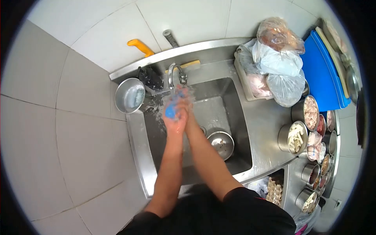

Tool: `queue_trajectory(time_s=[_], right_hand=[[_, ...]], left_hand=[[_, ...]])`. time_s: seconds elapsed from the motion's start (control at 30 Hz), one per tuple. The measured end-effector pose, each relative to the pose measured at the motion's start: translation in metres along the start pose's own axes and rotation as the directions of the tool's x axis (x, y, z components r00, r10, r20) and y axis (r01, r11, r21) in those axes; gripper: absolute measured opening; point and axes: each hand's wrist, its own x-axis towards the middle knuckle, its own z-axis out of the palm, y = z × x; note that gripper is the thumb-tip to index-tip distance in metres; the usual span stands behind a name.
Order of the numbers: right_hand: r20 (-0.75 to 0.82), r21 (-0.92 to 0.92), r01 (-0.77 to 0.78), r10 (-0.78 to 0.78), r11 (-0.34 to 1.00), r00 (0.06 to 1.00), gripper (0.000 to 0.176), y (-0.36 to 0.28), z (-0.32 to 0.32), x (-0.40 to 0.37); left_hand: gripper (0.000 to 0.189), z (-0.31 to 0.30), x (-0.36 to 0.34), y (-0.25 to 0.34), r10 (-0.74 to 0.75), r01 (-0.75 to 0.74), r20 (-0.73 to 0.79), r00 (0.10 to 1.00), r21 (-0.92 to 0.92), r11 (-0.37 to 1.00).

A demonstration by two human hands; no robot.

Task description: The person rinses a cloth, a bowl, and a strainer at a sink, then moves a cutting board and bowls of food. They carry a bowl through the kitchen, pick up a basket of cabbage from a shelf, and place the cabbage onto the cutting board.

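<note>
My left hand (175, 118) and my right hand (183, 102) are closed together over the left part of the steel sink (238, 129). Between them shows a bright blue thing (170, 111), soft-looking like a cloth or sponge, mostly hidden by fingers and splashing water; I cannot tell its exact kind. Directly above the hands curves a chrome faucet (171, 74), its water spraying around the fingers. To the right of my forearms, a round metal bowl (221, 145) rests on the sink floor.
A steel pot (130, 95) and a black container (150, 78) stand at the sink's left rim. On the right counter are a bin (241, 78) heaped with plastic bags (278, 58), a blue board (323, 74) and several metal food containers (293, 137). An orange handle (141, 47) rises behind the sink.
</note>
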Motion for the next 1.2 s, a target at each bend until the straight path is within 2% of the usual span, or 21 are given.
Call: queue_trajectory(time_s=[0.07,0.1,0.13,0.17,0.27,0.3,0.33,0.37,0.4,0.47,0.53,0.57,0.63,0.67,0.7,0.73,0.8,0.87,0.97,1.1,1.2], right_hand=[[0.264,0.283,-0.426,0.358,0.859,0.896,0.037,-0.018,-0.007,0.01],[0.355,0.34,-0.564,0.453,0.752,0.818,0.035,-0.024,-0.003,0.006],[0.103,-0.138,-0.352,0.367,0.926,0.925,0.042,-0.053,0.027,-0.011],[-0.062,-0.625,-0.151,0.144,0.766,0.988,0.05,-0.068,0.047,-0.019],[-0.006,-0.877,0.016,-0.044,0.48,0.999,0.053,-0.042,0.043,0.006],[-0.046,-0.913,-0.011,-0.077,0.408,0.996,0.054,-0.035,0.046,0.01],[-0.086,-0.94,-0.044,-0.11,0.337,0.99,0.055,-0.028,0.05,0.015],[-0.236,-0.867,-0.138,-0.15,0.478,0.96,0.056,-0.032,0.06,0.004],[-0.388,-0.763,-0.217,-0.163,0.61,0.907,0.058,-0.041,0.07,-0.011],[-0.332,-0.767,-0.203,-0.106,0.609,0.937,0.053,-0.062,0.086,-0.039],[-0.151,-0.941,-0.147,0.011,0.304,0.989,0.04,-0.064,0.081,-0.035],[-0.003,-0.997,0.011,-0.183,0.073,0.983,0.033,-0.045,0.066,-0.025],[0.065,-0.996,0.067,-0.045,0.053,0.997,0.032,-0.074,0.069,-0.035],[0.135,-0.991,0.132,0.091,0.032,0.987,0.03,-0.086,0.069,-0.036],[0.247,-0.966,0.208,0.32,0.151,0.914,0.025,-0.088,0.07,-0.029],[0.243,-0.967,0.203,0.326,0.151,0.914,0.025,-0.087,0.068,-0.031],[0.084,-0.897,-0.081,0.347,0.436,0.934,0.023,-0.092,0.064,-0.037],[0.193,-0.888,0.065,0.242,0.455,0.951,0.021,-0.1,0.055,-0.044],[0.226,-0.889,0.16,0.107,0.43,0.968,0.024,-0.117,0.039,-0.05],[0.133,-0.924,0.167,-0.119,0.346,0.984,0.043,-0.101,-0.005,-0.047],[0.097,-0.937,0.09,0.002,0.338,0.995,0.056,-0.097,-0.022,-0.047]], left_hand=[[0.026,-0.01,-0.012,0.041,-0.005,0.019,-0.078,0.997,0.18,0.983],[0.019,-0.01,-0.018,0.062,-0.08,0.211,-0.317,0.945,0.404,0.89],[0.014,-0.011,-0.018,0.07,-0.091,0.433,-0.544,0.834,0.545,0.718],[0.014,-0.008,-0.019,0.057,0.179,0.446,-0.598,0.781,0.735,0.51],[0.014,-0.024,-0.011,0.036,0.772,0.673,-0.271,0.575,0.694,-0.258],[0.014,-0.043,-0.014,0.061,0.769,0.676,-0.276,0.577,0.689,-0.26],[0.024,-0.072,-0.022,0.101,0.619,0.48,0.207,0.758,0.465,-0.744],[0.027,-0.078,-0.024,0.112,0.531,0.476,0.31,0.788,0.24,-0.846],[0.03,-0.084,-0.026,0.122,0.434,0.478,0.407,0.804,-0.006,-0.879],[0.026,-0.067,-0.026,0.119,0.652,0.687,0.255,0.715,-0.078,-0.723],[0.027,-0.052,-0.028,0.121,0.62,0.601,0.212,0.756,0.152,-0.785],[0.027,-0.046,-0.025,0.119,0.608,0.567,0.201,0.768,0.228,-0.791],[0.034,-0.042,-0.013,0.119,0.881,0.911,-0.31,0.358,0.323,-0.256],[0.034,-0.041,-0.012,0.114,0.876,0.937,-0.379,0.297,0.292,-0.191],[0.035,-0.043,-0.012,0.112,0.861,0.922,-0.349,0.37,0.252,-0.294],[0.036,-0.044,-0.011,0.11,0.835,0.89,-0.309,0.455,0.18,-0.419],[0.038,-0.047,-0.009,0.105,0.702,0.706,-0.16,0.694,-0.045,-0.707],[0.04,-0.049,-0.006,0.101,0.56,0.53,-0.055,0.827,-0.257,-0.808],[0.04,-0.038,0.007,0.106,0.52,0.475,-0.075,0.851,-0.316,-0.821],[0.042,0.006,0.014,0.069,0.509,0.512,-0.164,0.845,-0.031,-0.859],[0.033,0.005,0.02,0.065,0.581,0.577,0.009,0.814,0.113,-0.809]])
